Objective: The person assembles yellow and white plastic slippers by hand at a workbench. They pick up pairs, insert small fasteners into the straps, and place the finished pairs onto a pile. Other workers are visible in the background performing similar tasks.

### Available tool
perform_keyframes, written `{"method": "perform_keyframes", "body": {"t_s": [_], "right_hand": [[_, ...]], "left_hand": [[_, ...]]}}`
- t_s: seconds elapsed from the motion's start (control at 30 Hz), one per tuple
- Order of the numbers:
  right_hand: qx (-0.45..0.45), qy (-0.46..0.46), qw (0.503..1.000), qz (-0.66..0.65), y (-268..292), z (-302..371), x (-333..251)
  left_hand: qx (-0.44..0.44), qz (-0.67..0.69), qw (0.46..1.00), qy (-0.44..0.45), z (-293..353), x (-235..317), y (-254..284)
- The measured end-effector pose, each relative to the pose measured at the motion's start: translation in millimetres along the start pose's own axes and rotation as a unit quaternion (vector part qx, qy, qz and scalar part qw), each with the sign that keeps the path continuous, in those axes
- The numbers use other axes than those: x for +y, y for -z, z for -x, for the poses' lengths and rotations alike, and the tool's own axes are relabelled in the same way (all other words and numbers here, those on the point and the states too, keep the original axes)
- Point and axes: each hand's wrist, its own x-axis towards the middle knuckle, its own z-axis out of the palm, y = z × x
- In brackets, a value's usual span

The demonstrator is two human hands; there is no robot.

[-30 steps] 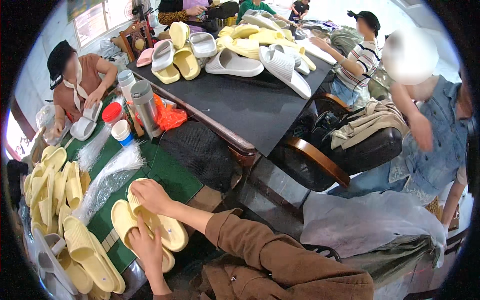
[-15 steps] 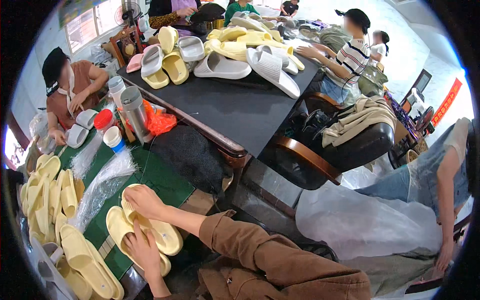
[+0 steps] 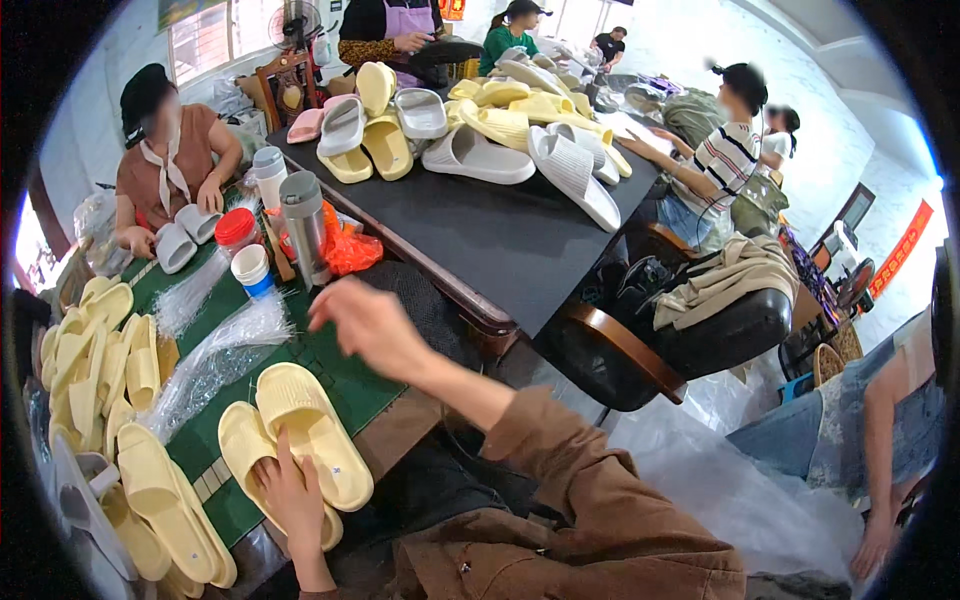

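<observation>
A pair of pale yellow slippers (image 3: 310,425) lies side by side on the green table top (image 3: 205,430) in front of me. My left hand (image 3: 292,495) holds the pair, some fingers inside the left slipper and one finger reaching to the strap of the other. Above and to the right of the pair, my right hand (image 3: 368,325) is raised off the slippers, fingers bent and smeared by motion. Whether it holds anything, I cannot make out. A bundle of clear plastic strands (image 3: 225,355) lies just beyond the pair.
More yellow slippers (image 3: 165,490) pile up at the left. A steel bottle (image 3: 303,225), a paper cup (image 3: 252,268) and a red-lidded jar (image 3: 236,230) stand beyond. The black table (image 3: 450,230) bears grey and yellow slippers. A black chair (image 3: 720,320) stands right; several people work around.
My right hand has let go of the slipper strap and lifted up and to the right. The left hand stays on the pair. The whole view has shifted slightly.
</observation>
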Motion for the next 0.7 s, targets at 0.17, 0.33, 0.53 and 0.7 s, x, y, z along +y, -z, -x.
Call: {"method": "perform_keyframes", "body": {"t_s": [0.17, 0.33, 0.53, 0.7], "right_hand": [[0.309, 0.02, 0.947, 0.084, 132, -23, 0], [0.472, 0.023, 0.852, 0.225, 269, -25, 44], [0.503, -0.119, 0.79, 0.33, 394, -35, 60], [0.47, -0.19, 0.839, 0.198, 392, -54, 66]], "left_hand": [[0.011, 0.004, 1.0, 0.006, 2, -3, -2], [0.03, 0.004, 1.0, -0.002, 2, -8, -8], [0.012, 0.016, 1.0, 0.002, -1, -4, -14], [0.017, 0.007, 1.0, 0.017, 6, -10, -8]]}}
